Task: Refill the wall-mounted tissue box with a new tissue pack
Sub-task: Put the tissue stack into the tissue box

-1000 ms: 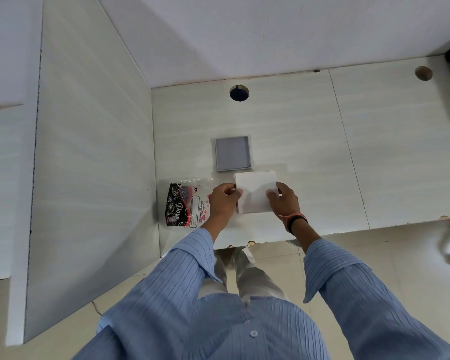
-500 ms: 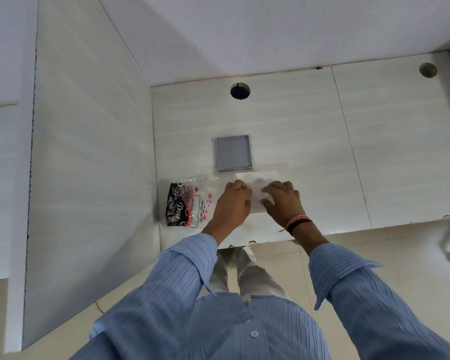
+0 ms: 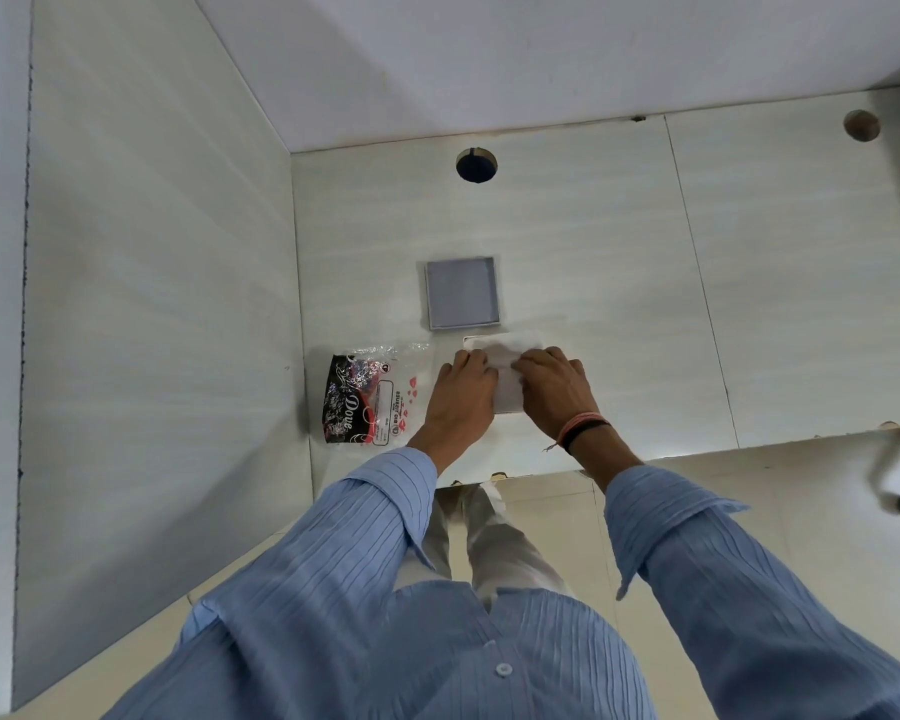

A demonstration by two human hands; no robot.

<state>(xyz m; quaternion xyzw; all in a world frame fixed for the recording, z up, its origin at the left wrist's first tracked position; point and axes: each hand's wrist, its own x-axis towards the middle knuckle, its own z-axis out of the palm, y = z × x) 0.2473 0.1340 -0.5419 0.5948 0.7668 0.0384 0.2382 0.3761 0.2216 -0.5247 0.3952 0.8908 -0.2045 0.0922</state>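
tissue stack (image 3: 507,376) between left hand (image 3: 463,394), right hand (image 3: 554,389), both pressing.

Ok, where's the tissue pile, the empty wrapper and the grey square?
Tissue stack (image 3: 505,350): head view, its top part, bare between the hands.
Wrapper (image 3: 357,397): head view, middle of its printed part.
Grey square (image 3: 462,292): head view, centre of its flat face.
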